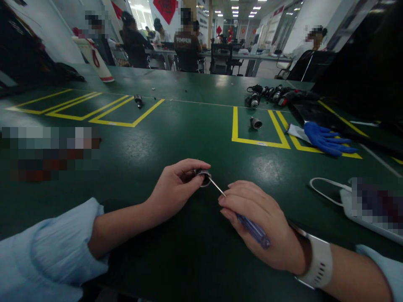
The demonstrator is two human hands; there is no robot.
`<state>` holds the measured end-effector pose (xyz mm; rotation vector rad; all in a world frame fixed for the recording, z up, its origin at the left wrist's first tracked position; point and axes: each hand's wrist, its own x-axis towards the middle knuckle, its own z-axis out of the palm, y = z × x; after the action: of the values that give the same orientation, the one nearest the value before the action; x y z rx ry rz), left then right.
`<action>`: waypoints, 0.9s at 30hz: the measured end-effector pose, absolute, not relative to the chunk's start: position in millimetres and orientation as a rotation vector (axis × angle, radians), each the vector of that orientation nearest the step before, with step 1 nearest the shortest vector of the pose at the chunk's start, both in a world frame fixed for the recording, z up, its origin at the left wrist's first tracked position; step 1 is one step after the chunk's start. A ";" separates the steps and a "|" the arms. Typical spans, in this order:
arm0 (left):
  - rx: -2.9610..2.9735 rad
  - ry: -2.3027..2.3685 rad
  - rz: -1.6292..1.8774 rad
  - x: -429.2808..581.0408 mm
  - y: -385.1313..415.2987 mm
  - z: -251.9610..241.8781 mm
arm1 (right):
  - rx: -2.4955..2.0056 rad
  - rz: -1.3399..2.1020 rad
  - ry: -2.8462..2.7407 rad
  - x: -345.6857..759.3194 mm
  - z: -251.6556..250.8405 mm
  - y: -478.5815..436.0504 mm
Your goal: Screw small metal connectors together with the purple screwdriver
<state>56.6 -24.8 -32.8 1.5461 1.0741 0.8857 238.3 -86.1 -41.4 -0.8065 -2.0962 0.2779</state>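
Note:
Between the thumb and fingers of my left hand (176, 186) is a small round metal part (205, 178), like a hollow ring or cup, its opening turned toward my right side. My right hand (261, 226) is closed around a screwdriver (253, 228) with a clear purple handle. The thin shaft points up and left, and its tip reaches the opening of the metal part; whether it touches a screw inside I cannot see. Both hands are just above the green table (157, 264).
A metal cup-shaped part (256, 123) lies inside a yellow-taped box. Further left lies a small dark metal piece (138, 101). Black cabled parts (267, 95), a blue glove (327, 138) and a phone-like device (362, 209) are to the right. A white vase-like container (94, 56) stands far left.

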 end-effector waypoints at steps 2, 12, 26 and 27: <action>1.541 1.083 0.880 56.8 -24.8 -32.9 | -0.817 0.265 -2.116 237.8 -41.0 -86.1; 1.574 1.077 0.857 54.5 -23.0 -35.3 | -0.851 0.371 -1.918 245.9 -35.1 -88.9; 1.449 1.027 0.859 52.7 -20.9 -35.6 | -1.195 0.569 -1.708 247.5 -40.6 -76.1; 1.446 1.020 0.858 52.6 -21.0 -35.5 | -1.197 0.558 -1.718 247.3 -40.7 -75.8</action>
<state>52.6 -21.0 -35.5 1.4465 1.0202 0.8582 247.3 -75.8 -40.7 -1.1966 -1.7179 0.5576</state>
